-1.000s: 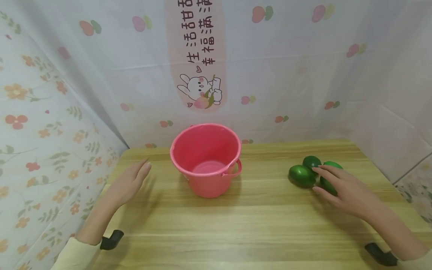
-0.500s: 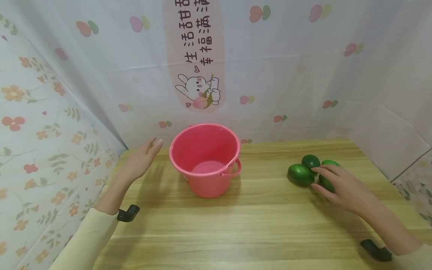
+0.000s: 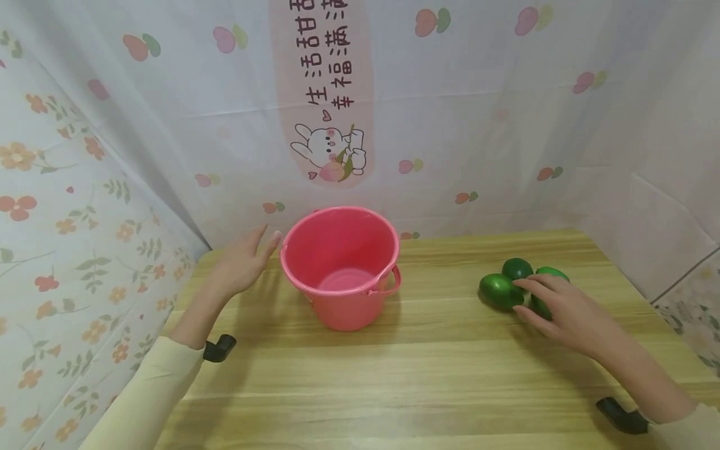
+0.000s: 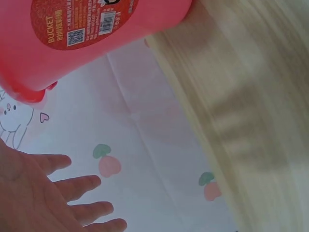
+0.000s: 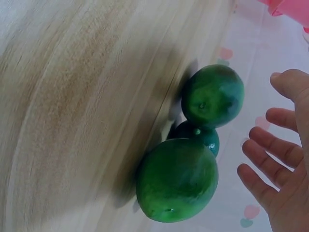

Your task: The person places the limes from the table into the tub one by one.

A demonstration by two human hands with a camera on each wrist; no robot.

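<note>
A pink bucket (image 3: 347, 312) with a side handle stands upright on the wooden table, and its visible inside holds nothing. My left hand (image 3: 239, 265) hovers just left of its rim, fingers spread; the left wrist view shows the hand (image 4: 36, 198) apart from the bucket (image 4: 111, 43). To the right lie several glossy green oval fruits, perhaps limes or mangoes; one green fruit (image 3: 499, 291) sits in front of a darker one (image 3: 517, 269). My right hand (image 3: 568, 312) hangs over the group and partly hides it. The right wrist view shows loose fingers (image 5: 268, 159) apart from a green fruit (image 5: 178, 179).
The wooden table (image 3: 360, 387) ends at a white printed cloth (image 3: 439, 125) behind the bucket. A flowered cloth (image 3: 73, 250) hangs along the left side. Bare tabletop lies between bucket and fruits. Each wrist carries a black mount (image 3: 219, 349).
My left hand has moved right and away from me, close to the bucket's rim. My right hand has shifted very slightly left over the fruits. Bucket and fruits stay in place.
</note>
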